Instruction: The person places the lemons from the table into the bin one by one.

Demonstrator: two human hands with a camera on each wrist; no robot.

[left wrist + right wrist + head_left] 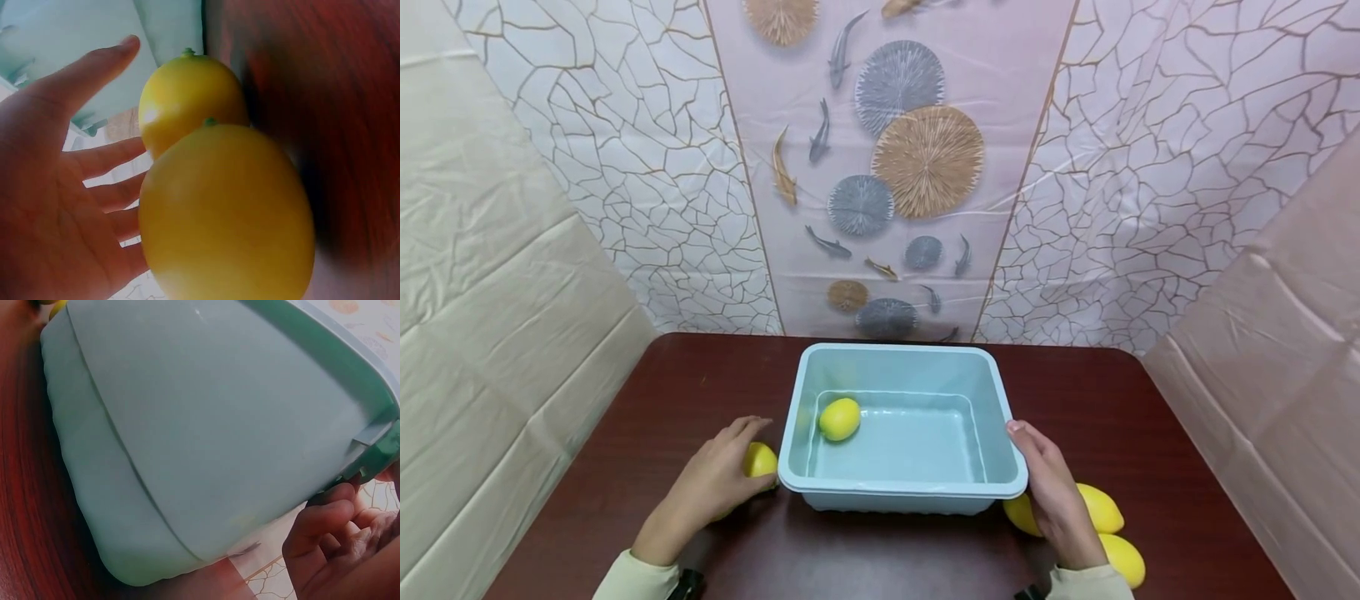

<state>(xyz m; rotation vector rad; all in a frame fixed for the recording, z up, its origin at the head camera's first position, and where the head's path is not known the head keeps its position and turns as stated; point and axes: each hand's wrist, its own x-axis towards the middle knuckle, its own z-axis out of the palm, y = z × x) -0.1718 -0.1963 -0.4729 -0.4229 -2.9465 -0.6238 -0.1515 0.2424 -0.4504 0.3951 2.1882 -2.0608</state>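
Note:
A light-blue plastic basin (902, 483) stands on the table with one lemon (839, 419) inside, at its left. My right hand (1051, 487) grips the basin's right rim; in the right wrist view its fingers (319, 519) curl at the rim beside the basin wall (206, 425). To the left of the basin, my left hand (718, 475) reaches around a lemon (761, 461), thumb and fingers spread. The left wrist view shows that lemon (187, 94) beyond a nearer lemon (225, 212), with the thumb apart from both. Whether the fingertips touch the far lemon I cannot tell.
Several lemons (1099, 508) lie on the table to the right of the basin, partly behind my right hand and forearm. The dark red-brown table (715, 383) meets a patterned cloth backdrop (887, 275) at the back, with pale cloth walls (497, 333) on both sides.

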